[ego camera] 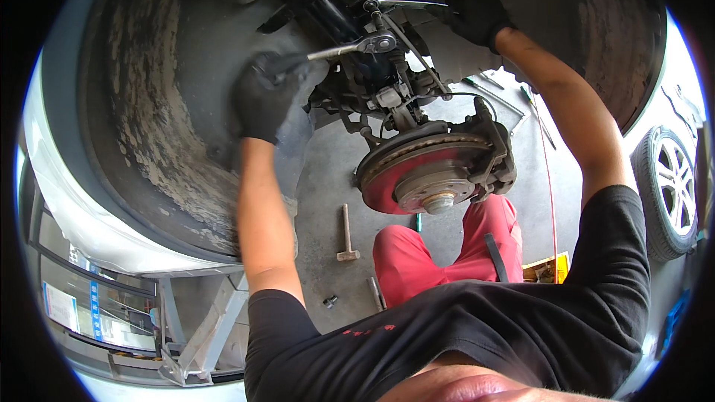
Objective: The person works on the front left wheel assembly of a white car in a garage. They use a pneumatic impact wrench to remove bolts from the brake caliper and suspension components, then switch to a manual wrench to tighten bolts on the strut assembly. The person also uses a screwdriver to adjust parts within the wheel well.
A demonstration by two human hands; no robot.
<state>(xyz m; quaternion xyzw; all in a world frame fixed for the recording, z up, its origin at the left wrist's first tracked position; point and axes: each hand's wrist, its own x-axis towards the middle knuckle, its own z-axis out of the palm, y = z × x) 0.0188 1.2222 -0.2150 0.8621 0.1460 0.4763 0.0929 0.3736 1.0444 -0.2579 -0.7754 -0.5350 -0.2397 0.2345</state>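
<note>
My left hand (265, 95), in a black glove, grips the dark handle of a ratchet wrench (341, 51). The ratchet's head lies in front of the black strut (335, 19), by the upper end of a slim stabilizer link (414, 51). My right hand (475, 21), gloved too, holds a metal wrench (410, 4) whose far end meets the same joint. Beneath the strut hang a brake disc (385, 178) with its hub and the brake caliper (497, 151). A thin hose curves towards the caliper. My left hand is slightly blurred.
Around my arms curves the dirty wheel-arch liner (148, 139). A hammer (346, 234), a socket (330, 301) and a long-handled tool (497, 97) lie on the floor. A wheel (667, 192) stands at right. A red hose (548, 178) runs down near my right arm. Lift metalwork (206, 324) stands lower left.
</note>
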